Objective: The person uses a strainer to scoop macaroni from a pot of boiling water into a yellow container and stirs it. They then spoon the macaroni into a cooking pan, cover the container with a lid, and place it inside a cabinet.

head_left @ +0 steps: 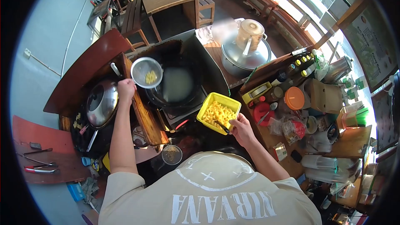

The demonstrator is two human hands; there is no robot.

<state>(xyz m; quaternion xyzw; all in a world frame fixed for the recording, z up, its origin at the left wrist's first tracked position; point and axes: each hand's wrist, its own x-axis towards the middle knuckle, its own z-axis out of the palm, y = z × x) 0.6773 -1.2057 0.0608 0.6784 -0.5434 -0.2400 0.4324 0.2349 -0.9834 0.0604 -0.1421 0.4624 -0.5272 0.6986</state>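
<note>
While the left hand grips a wire strainer over the wok at frame centre, the right hand clasps a yellow tub of food pieces.

shirt: beige, short sleeves | print: white smiley, "NIRVANA" lettering | arms: bare below sleeves

Shirt reads "NIRVANA", upside down in view. Jar label is too blurred to read. Poster text is too small.

Daylight enters from windows at upper right, overexposed. Fisheye distortion bends edges; black vignette surrounds the frame.
</note>
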